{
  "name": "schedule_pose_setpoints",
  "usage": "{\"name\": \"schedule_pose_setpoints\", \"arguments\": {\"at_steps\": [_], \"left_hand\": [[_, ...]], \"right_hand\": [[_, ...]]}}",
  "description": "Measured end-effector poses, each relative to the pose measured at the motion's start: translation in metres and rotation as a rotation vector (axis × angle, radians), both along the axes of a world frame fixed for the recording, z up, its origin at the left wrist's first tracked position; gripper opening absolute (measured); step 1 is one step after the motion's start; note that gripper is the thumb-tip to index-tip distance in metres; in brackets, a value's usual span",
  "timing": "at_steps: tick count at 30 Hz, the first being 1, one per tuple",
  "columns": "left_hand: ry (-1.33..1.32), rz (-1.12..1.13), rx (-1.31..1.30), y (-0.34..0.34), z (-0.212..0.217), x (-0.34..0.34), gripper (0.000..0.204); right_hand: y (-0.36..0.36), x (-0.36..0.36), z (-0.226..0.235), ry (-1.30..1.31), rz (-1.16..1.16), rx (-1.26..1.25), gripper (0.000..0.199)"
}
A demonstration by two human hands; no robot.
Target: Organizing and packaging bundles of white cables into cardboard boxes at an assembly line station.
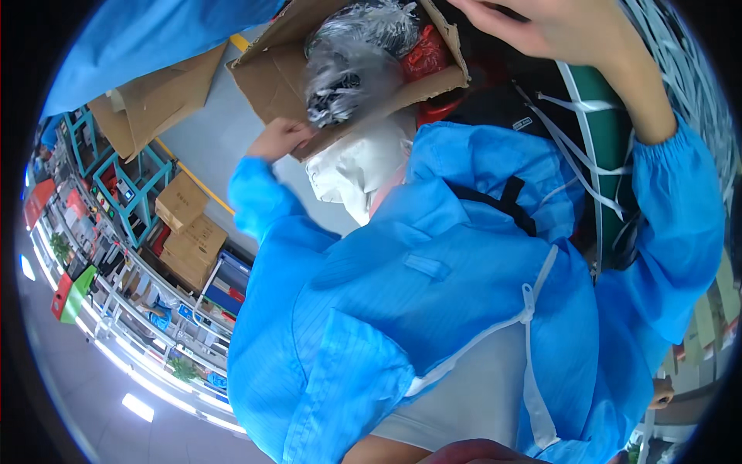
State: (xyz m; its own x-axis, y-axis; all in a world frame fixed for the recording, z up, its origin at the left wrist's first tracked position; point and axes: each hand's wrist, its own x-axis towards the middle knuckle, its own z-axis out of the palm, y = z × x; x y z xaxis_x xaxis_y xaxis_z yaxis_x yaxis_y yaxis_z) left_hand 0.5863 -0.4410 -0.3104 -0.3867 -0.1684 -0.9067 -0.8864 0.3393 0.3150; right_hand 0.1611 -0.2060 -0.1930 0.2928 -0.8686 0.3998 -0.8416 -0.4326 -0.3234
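My left hand (280, 139) is closed, its fingertips at the lower end of a clear plastic bag (352, 73) with dark and silvery contents. Motion blurs the bag, which lies over the edge of an open cardboard box (274, 81). Inside the box are more crinkled clear plastic (386, 23) and a red plastic bag (427, 54). A white bag (340, 172) is just below the box rim. At the upper right, my right hand (553, 31) reaches leftward with stretched fingers, partly cut off by the picture's edge. Nothing shows in it.
Another cardboard box (158, 100) is beside a blue-clothed person (154, 46) at the upper left. White straps (587, 158) hang by a green panel (595, 93), with a heap of white strips (684, 69) beyond. Stacked cartons (193, 240) and teal frames (135, 193) are farther left.
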Motion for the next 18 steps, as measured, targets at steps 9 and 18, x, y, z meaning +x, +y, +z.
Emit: {"name": "schedule_pose_setpoints", "arguments": {"at_steps": [9,18], "left_hand": [[1.383,0.428,0.011,0.006,0.206,0.042,0.023],[1.783,0.283,0.426,0.014,0.266,0.006,0.027]], "right_hand": [[0.021,0.014,-0.011,0.017,-0.013,-0.343,0.03],[-0.052,0.128,-0.113,-0.46,-0.094,-0.067,0.033]]}}
